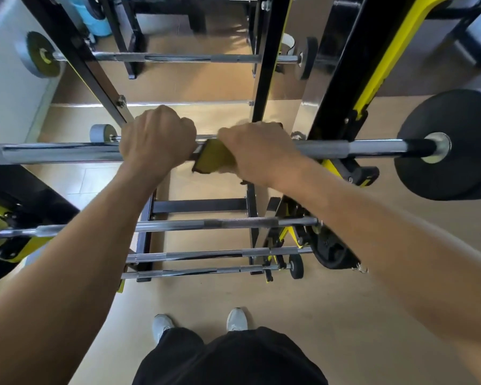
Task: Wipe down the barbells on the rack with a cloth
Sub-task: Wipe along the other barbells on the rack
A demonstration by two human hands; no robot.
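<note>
**Top barbell: both hands on the shaft**

My left hand [157, 137] grips the top barbell [61, 152] from above, fingers curled fully round the chrome shaft. My right hand [257, 151] sits just beside it to the right, on the same shaft, fingers closed over a yellow cloth [213, 159]. The cloth is pressed against the bar; its free edge hangs out on the near-left side of my right hand, between the two hands. The right hand is motion-blurred. The bar lies across the black-and-yellow rack [342, 107], with a black plate [461, 145] at its right end. More barbells rest on lower pegs [206, 224], nearer my shoes [236, 319].
</note>
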